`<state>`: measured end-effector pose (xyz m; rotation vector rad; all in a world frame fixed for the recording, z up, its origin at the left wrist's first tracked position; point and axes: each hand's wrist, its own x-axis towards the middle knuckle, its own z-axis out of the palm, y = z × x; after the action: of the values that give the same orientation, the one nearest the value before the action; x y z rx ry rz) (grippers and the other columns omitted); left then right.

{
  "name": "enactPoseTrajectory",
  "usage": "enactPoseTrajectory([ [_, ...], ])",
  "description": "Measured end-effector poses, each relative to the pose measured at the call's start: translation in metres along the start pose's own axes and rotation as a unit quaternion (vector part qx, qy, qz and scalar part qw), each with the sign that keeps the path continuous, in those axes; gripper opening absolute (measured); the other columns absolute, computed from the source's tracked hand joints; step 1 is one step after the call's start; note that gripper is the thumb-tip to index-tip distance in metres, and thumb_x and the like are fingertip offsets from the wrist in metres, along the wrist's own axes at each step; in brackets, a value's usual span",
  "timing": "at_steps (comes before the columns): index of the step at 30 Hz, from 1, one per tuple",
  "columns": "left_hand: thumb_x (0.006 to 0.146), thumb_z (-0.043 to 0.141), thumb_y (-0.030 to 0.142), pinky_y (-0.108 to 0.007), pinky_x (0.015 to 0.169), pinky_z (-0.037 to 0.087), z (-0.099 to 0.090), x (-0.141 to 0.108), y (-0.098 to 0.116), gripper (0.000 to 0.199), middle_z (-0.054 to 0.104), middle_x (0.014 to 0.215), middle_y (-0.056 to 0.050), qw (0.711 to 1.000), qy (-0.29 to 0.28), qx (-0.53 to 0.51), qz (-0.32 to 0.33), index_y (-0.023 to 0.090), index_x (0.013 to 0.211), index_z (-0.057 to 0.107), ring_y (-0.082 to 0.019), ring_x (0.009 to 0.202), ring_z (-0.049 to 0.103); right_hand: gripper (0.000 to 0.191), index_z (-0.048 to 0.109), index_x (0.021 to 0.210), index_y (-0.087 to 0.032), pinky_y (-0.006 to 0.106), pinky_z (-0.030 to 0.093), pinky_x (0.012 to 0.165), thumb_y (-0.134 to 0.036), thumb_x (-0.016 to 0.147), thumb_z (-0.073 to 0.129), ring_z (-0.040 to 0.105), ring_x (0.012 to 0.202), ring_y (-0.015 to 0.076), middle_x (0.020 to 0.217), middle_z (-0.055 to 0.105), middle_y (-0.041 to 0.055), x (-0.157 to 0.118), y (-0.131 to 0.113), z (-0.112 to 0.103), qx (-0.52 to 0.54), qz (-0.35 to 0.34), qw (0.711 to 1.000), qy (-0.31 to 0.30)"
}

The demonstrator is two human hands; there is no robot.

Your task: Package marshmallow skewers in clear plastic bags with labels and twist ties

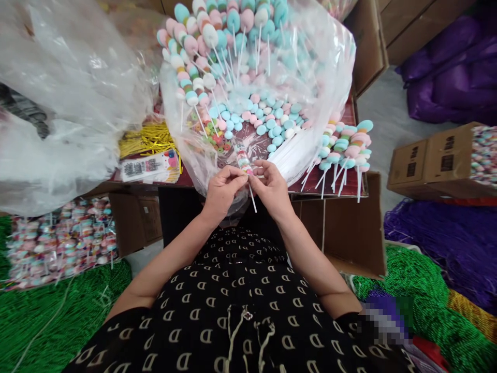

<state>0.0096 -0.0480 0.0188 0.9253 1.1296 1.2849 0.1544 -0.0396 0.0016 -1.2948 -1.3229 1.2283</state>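
Over the near edge of the dark red tabletop (182, 178), the two hands were close together. The left hand (223, 194) and the right hand (272, 189) both pinched one candy stick (244, 160) with their thumbs and fingers. Its thin white stick (253, 199) pointed down past the tabletop's edge. On the tabletop, just behind the hands, a big clear bag (326, 67) held lots of pink, blue and white candy sticks. More candy sticks (345, 150) lay at the right end of the tabletop. Gold twist ties (145, 140) and printed cards (149, 168) sat at the left end. Green strings of beads (50, 316) lay on the floor below the tabletop.
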Motion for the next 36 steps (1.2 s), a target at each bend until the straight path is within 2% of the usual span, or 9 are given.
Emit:
enactPoseTrajectory([
  [5, 0.083, 0.075, 0.025, -0.026, 0.06, 0.051, 0.002, -0.006, 0.005, 0.008, 0.065, 0.068, 0.003, 0.998, -0.018, 0.047, 0.038, 0.023, 0.076, 0.07, -0.012, 0.062, 0.059, 0.041, 0.058, 0.121, -0.026, 0.027, 0.058, 0.054, -0.058, 0.095, 0.065, 0.067, 0.061, 0.0137, 0.08, 0.068, -0.0036, -0.003, 0.004, 0.013, 0.073, 0.051, 0.996, -0.027],
  [12, 0.084, 0.074, 0.023, -0.028, 0.071, 0.052, -0.001, -0.011, 0.009, 0.007, 0.068, 0.074, 0.0, 0.99, -0.035, 0.113, 0.079, 0.023, 0.077, 0.073, -0.013, 0.071, 0.06, 0.015, 0.066, 0.105, -0.025, 0.03, 0.057, 0.073, -0.02, 0.09, 0.065, 0.068, 0.071, 0.0136, 0.083, 0.074, -0.0031, 0.005, 0.001, 0.017, -0.104, -0.056, 0.989, 0.092],
  [16, 0.085, 0.075, 0.029, -0.024, 0.058, 0.045, -0.005, -0.005, 0.004, 0.01, 0.062, 0.07, 0.002, 0.997, -0.009, 0.056, 0.044, 0.022, 0.081, 0.069, -0.011, 0.062, 0.053, 0.016, 0.069, 0.111, -0.025, 0.028, 0.056, 0.06, -0.028, 0.095, 0.064, 0.064, 0.059, 0.0133, 0.074, 0.071, -0.0039, 0.005, -0.005, 0.015, -0.085, -0.035, 0.995, 0.042],
  [20, 0.085, 0.075, 0.03, -0.025, 0.067, 0.051, -0.007, 0.0, 0.001, 0.012, 0.065, 0.077, 0.001, 0.997, 0.004, 0.056, 0.056, 0.022, 0.082, 0.067, -0.011, 0.068, 0.059, 0.028, 0.07, 0.123, -0.027, 0.026, 0.051, 0.047, -0.04, 0.099, 0.063, 0.057, 0.046, 0.0124, 0.064, 0.065, -0.0065, 0.001, -0.003, 0.014, -0.025, 0.011, 0.999, -0.02],
  [23, 0.087, 0.073, 0.027, -0.028, 0.074, 0.053, -0.007, -0.002, 0.004, 0.009, 0.068, 0.08, 0.0, 0.988, -0.041, 0.122, 0.081, 0.022, 0.081, 0.069, -0.014, 0.074, 0.061, 0.026, 0.073, 0.119, -0.026, 0.029, 0.057, 0.059, -0.035, 0.098, 0.061, 0.062, 0.054, 0.0141, 0.066, 0.067, -0.0059, 0.002, 0.001, 0.014, -0.056, -0.004, 0.998, 0.003],
  [26, 0.087, 0.074, 0.025, -0.029, 0.075, 0.052, -0.008, -0.006, 0.006, 0.008, 0.069, 0.081, -0.001, 0.981, -0.071, 0.15, 0.099, 0.022, 0.081, 0.071, -0.014, 0.075, 0.061, 0.02, 0.074, 0.105, -0.025, 0.034, 0.061, 0.081, -0.035, 0.097, 0.059, 0.073, 0.083, 0.0187, 0.085, 0.076, -0.0003, 0.003, 0.001, 0.014, -0.073, -0.053, 0.995, 0.039],
  [28, 0.088, 0.075, 0.029, -0.028, 0.072, 0.052, -0.009, -0.008, 0.004, 0.01, 0.068, 0.079, -0.001, 0.986, -0.083, 0.12, 0.08, 0.022, 0.083, 0.071, -0.013, 0.072, 0.061, 0.022, 0.072, 0.096, -0.025, 0.034, 0.06, 0.08, -0.041, 0.099, 0.057, 0.072, 0.084, 0.0192, 0.085, 0.076, 0.0008, 0.002, -0.003, 0.013, -0.067, -0.068, 0.994, 0.049],
  [32, 0.091, 0.077, 0.05, -0.025, 0.065, 0.053, -0.009, -0.003, -0.001, 0.028, 0.071, 0.087, -0.001, 0.999, -0.04, 0.006, 0.025, 0.024, 0.099, 0.071, -0.013, 0.075, 0.066, 0.043, 0.06, 0.079, -0.025, 0.027, 0.047, 0.052, -0.059, 0.103, 0.05, 0.055, 0.052, 0.0131, 0.065, 0.065, -0.002, -0.002, -0.014, 0.006, -0.05, -0.041, 0.997, 0.049],
  [36, 0.085, 0.078, 0.064, -0.03, 0.068, 0.058, -0.004, 0.007, 0.006, 0.047, 0.077, 0.104, -0.004, 0.993, -0.036, -0.115, -0.016, 0.028, 0.114, 0.069, -0.02, 0.094, 0.074, 0.053, 0.06, 0.075, -0.024, 0.025, 0.044, 0.051, -0.07, 0.101, 0.05, 0.052, 0.049, 0.0111, 0.061, 0.063, -0.0028, -0.005, -0.023, 0.004, -0.051, -0.04, 0.997, -0.048],
])
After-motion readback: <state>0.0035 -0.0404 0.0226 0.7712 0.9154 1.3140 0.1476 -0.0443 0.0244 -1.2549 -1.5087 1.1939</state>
